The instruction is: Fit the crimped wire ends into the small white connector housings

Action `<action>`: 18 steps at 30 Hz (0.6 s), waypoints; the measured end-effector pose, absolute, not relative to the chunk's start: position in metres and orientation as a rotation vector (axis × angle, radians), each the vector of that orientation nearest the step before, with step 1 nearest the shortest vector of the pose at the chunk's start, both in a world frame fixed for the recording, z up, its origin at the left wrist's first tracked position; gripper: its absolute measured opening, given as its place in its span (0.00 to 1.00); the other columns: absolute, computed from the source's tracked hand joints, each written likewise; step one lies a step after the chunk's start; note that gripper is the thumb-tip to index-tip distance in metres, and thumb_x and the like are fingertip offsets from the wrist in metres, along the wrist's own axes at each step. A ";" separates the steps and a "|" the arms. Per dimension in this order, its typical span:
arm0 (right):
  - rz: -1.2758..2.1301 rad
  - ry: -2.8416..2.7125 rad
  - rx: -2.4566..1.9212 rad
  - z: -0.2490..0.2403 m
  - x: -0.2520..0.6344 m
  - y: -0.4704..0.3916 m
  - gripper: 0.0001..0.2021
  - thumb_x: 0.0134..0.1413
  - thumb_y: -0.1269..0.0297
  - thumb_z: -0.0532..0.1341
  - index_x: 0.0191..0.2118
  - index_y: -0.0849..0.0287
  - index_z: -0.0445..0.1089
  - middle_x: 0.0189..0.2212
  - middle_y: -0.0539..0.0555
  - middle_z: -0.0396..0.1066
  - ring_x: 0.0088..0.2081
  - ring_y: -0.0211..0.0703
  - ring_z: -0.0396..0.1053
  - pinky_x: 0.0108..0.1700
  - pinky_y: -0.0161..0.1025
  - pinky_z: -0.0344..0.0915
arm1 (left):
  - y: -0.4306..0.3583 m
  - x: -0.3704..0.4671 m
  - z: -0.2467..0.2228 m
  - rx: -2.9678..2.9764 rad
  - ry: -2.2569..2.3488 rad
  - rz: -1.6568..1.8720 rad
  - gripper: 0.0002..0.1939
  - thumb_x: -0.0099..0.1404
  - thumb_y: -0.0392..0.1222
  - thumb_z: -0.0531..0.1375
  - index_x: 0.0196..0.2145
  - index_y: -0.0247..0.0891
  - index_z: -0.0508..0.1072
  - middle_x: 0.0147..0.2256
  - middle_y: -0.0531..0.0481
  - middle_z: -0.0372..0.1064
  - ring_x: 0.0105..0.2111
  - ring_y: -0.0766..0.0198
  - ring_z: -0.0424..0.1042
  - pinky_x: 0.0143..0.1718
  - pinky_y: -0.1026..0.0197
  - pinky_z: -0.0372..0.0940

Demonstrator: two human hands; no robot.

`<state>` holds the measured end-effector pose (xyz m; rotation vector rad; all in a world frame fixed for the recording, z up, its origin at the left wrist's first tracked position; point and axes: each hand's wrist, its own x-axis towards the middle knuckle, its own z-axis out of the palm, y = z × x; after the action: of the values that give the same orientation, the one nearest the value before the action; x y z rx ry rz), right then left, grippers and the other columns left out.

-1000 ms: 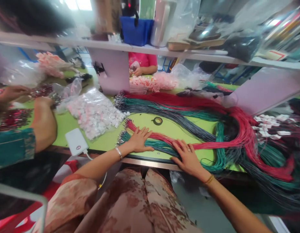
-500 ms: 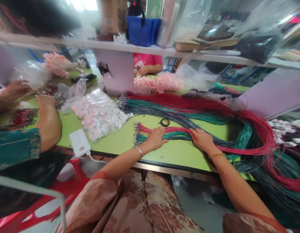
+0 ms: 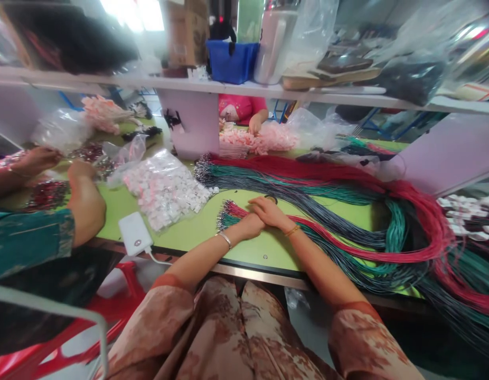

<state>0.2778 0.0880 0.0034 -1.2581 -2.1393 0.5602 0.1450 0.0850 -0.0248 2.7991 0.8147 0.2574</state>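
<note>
A bundle of thin red, green and dark cords (image 3: 327,238) with metal clasps (image 3: 225,214) at its left end lies across the green table. My left hand (image 3: 252,226) is closed around the bundle just right of the clasps. Right beside it and partly over it is my right hand (image 3: 270,212), its fingers stretched out to the left across the cords; its palm side is hidden. Behind my right hand a roll of dark tape (image 3: 271,198) shows only in part. A thicker heap of red, green and grey cords (image 3: 308,168) lies farther back.
A plastic bag of small white pieces (image 3: 169,192) and a white power bank (image 3: 134,234) with a cable lie to the left. A co-worker's arm (image 3: 86,203) is at far left; another person sits opposite. A shelf (image 3: 149,83) with a blue bin (image 3: 232,60) crosses above.
My right hand has slid left along the cords and now meets my left hand, partly covering the tape roll. My left hand has closed more around the bundle.
</note>
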 end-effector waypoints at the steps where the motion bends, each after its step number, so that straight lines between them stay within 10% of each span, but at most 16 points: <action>1: 0.646 -2.059 -1.279 -0.004 0.275 0.094 0.16 0.63 0.62 0.50 0.46 0.61 0.72 0.44 0.59 0.74 0.46 0.47 0.70 0.52 0.46 0.65 | 0.081 0.145 -0.024 2.809 0.864 0.230 0.18 0.66 0.33 0.50 0.49 0.31 0.74 0.48 0.35 0.72 0.48 0.53 0.71 0.51 0.52 0.65; 10: 0.681 -1.793 -1.362 -0.036 0.278 0.108 0.14 0.59 0.62 0.54 0.45 0.59 0.72 0.41 0.57 0.76 0.41 0.44 0.72 0.48 0.44 0.67 | 0.067 0.117 -0.024 2.724 1.414 0.284 0.29 0.70 0.55 0.46 0.62 0.36 0.61 0.63 0.36 0.56 0.64 0.44 0.52 0.64 0.35 0.40; 18: 0.319 -1.914 -1.399 -0.039 0.272 0.108 0.15 0.63 0.65 0.49 0.44 0.63 0.71 0.42 0.62 0.72 0.45 0.47 0.67 0.52 0.45 0.63 | 0.106 0.106 -0.016 2.843 1.137 0.256 0.32 0.67 0.56 0.48 0.62 0.35 0.60 0.64 0.38 0.56 0.65 0.46 0.50 0.64 0.36 0.39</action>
<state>0.2722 0.1084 -0.0389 -1.3992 -1.9140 0.3188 0.1058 0.1055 -0.0161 2.8429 1.1371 0.2559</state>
